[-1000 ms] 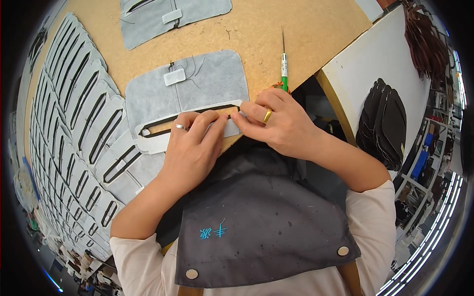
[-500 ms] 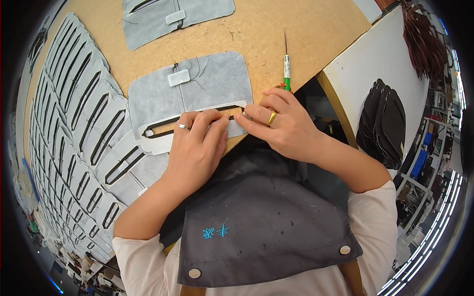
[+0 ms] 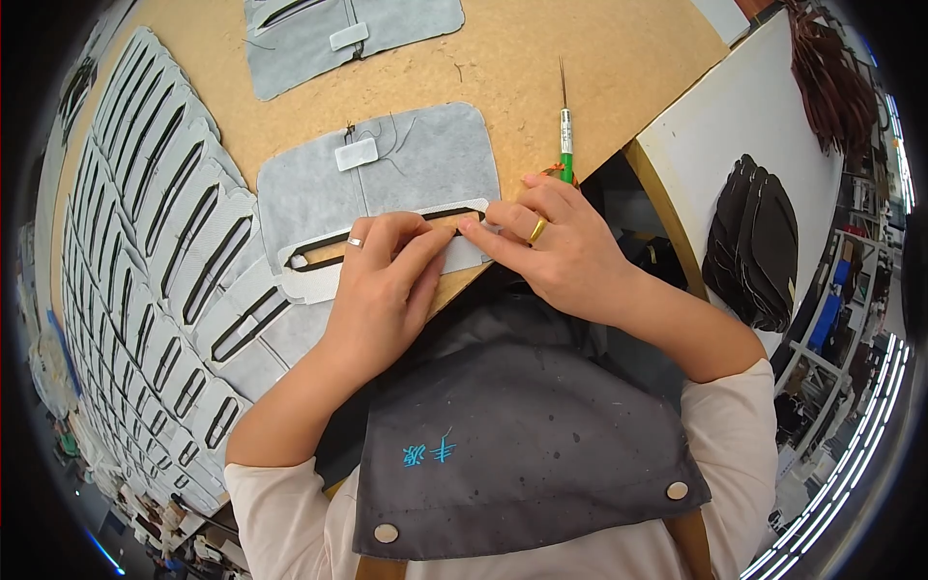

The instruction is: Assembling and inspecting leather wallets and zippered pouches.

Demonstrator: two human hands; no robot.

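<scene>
A grey fabric panel with a long black-edged slot lies at the table's front edge. A small white patch and loose dark threads sit on its upper part. The fingers of my left hand are bent together over the slot's near edge, thumb and index meeting at the black strip. At the slot's right end, my right hand presses thumb and index on the same edge, close to the left fingertips. What lies under the fingertips is mostly hidden. Just beyond my right hand rests a thin-pointed awl with a green handle.
Overlapping rows of similar slotted grey panels cover the left side. Another grey panel lies at the far edge of view. On a white surface to the right are stacked black pieces and dark brown pieces.
My fingertips have shifted slightly along the slot's near edge, and the left hand sits a little further left on the panel. Both hands remain on it.
</scene>
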